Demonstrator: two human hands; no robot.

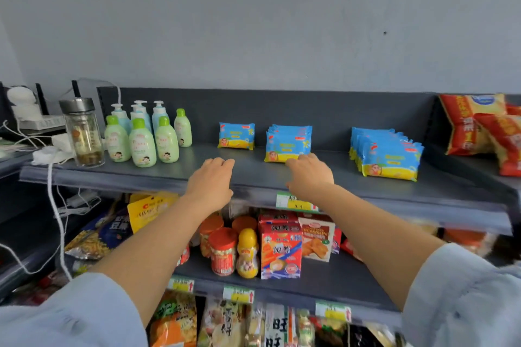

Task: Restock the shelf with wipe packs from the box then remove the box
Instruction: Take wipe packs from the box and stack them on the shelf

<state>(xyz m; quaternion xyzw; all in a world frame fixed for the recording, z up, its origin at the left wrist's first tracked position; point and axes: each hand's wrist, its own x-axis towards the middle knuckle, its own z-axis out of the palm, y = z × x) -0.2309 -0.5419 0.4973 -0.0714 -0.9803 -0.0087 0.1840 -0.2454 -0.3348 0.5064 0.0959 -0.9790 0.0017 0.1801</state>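
Blue and yellow wipe packs stand upright on the grey top shelf [338,177]: a single pack [236,135] at the back, a middle row [288,141] of several, and a longer right row [387,154]. My right hand [308,175] reaches to the front pack of the middle row, its fingertips touching the pack's lower edge. My left hand [212,182] rests palm down on the bare shelf left of it, fingers relaxed, holding nothing. No box is in view.
Green and blue lotion bottles [146,138] and a glass flask [83,132] stand at the shelf's left. Red snack bags [479,127] lean at the right. Jars, cartons and packets fill the lower shelves [282,245]. White cables [53,205] hang at the left.
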